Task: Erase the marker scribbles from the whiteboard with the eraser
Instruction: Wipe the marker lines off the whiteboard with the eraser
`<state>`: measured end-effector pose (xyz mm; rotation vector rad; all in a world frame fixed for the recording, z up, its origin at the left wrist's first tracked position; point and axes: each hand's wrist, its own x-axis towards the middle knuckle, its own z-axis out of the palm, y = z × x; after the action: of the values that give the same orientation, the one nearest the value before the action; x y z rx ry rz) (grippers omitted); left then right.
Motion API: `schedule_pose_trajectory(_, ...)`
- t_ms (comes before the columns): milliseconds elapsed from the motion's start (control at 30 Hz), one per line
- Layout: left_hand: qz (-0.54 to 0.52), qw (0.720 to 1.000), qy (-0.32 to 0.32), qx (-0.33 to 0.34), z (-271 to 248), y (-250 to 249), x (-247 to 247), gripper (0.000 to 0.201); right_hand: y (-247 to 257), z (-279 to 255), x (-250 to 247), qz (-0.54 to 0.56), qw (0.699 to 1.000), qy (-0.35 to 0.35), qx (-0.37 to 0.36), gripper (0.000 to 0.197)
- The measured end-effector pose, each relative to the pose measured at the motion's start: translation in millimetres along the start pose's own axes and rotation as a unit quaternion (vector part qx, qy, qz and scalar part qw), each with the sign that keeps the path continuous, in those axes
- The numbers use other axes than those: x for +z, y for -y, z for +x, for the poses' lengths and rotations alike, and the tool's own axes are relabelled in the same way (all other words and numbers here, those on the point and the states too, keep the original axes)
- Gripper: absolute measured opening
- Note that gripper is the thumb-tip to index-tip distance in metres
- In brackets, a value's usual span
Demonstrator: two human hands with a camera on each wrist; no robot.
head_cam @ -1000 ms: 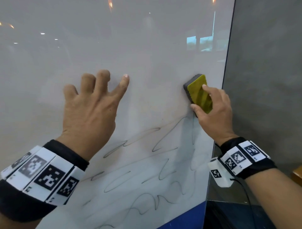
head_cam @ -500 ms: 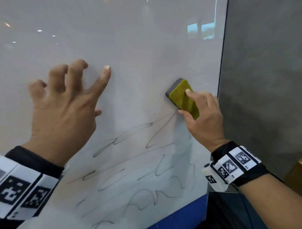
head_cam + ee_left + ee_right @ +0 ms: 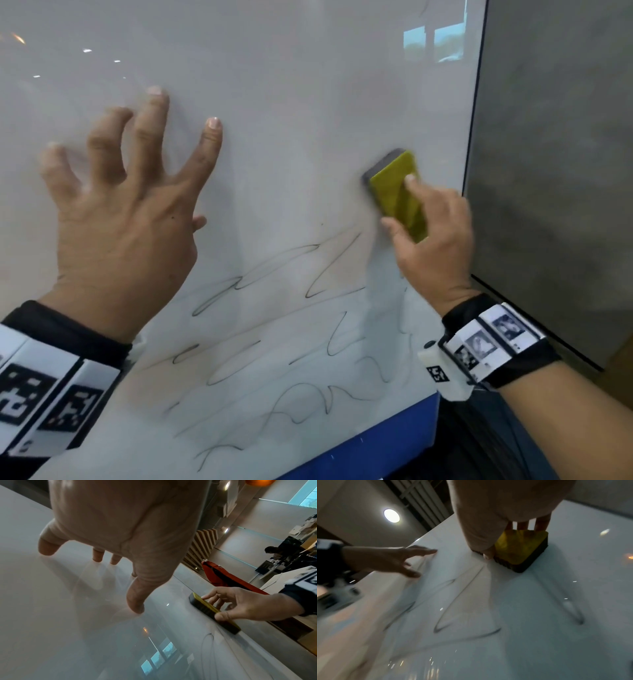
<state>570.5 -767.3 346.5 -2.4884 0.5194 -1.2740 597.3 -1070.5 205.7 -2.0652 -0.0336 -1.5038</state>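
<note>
Eraser [image 3: 395, 193] is sitting flat on the whiteboard [image 3: 291, 102], near its right edge, just above the top line of scribbles [image 3: 274, 342]. Yellow back is facing out, dark felt is pressing on the board.

Right hand [image 3: 435, 246] is clamping it: thumb on the lower long side, fingers curling over the far side, index fingertip pressing on the yellow back. The right wrist view is showing the same pinch across its width.

Doing this step well, my read:
- Felt should be staying fully flat; a tipped edge will be skipping thin lines.
- Strokes should be overlapping, working from the top scribble line down toward the bottom edge and its blue trim [image 3: 376, 442].
- Pressure through the index finger on the back, not just the side pinch.
- Near the right edge, watch for running off the board.

Progress: judging by the board, upper area is looking clean and several scribble rows are remaining below, so roughly early-to-mid.

Left hand [image 3: 123, 212] is spreading wide, holding nothing, fingers apart. The left wrist view is showing the thumb and fingertips at or near the board, left of the eraser and well apart from it; probably bracing. Its fingers are blurred, so exact contact is unclear.
</note>
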Motion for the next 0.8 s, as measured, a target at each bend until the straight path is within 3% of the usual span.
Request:
schedule_pose_trajectory(133,0.026,1.0,0.008,-0.005,-3,-6,-9,0.09,5,1,6,0.022,0.994,-0.045,0.097,0.059)
schedule_pose_trajectory(200,0.041,0.999,0.019,-0.002,-4,-7,-9,0.089,31,-13,16,0.036,0.995,-0.035,0.087,0.057)
schedule_pose_trajectory(300,0.043,0.999,0.029,0.0,-8,-7,-5,0.087,73,-40,31,0.058,0.998,0.01,0.009,0.054)
schedule_pose_trajectory(400,0.03,0.999,0.028,0.0,-12,-4,0,0.083,84,-46,36,0.068,0.997,0.029,-0.026,0.052)
schedule_pose_trajectory(467,0.025,0.999,0.028,0.004,-13,-1,1,0.082,75,-41,32,0.059,0.998,0.027,-0.019,0.053)
schedule_pose_trajectory(567,0.014,0.999,0.023,-0.019,-19,5,0,0.084,59,-34,28,0.06,0.997,-0.015,0.056,0.057)
schedule_pose_trajectory(667,0.018,0.999,0.028,-0.022,-32,14,4,0.083,71,-41,37,0.067,0.992,-0.044,0.098,0.058)
schedule_pose_trajectory(800,0.017,0.999,0.03,-0.01,-38,20,10,0.079,119,-75,58,0.072,0.996,-0.017,0.04,0.056)
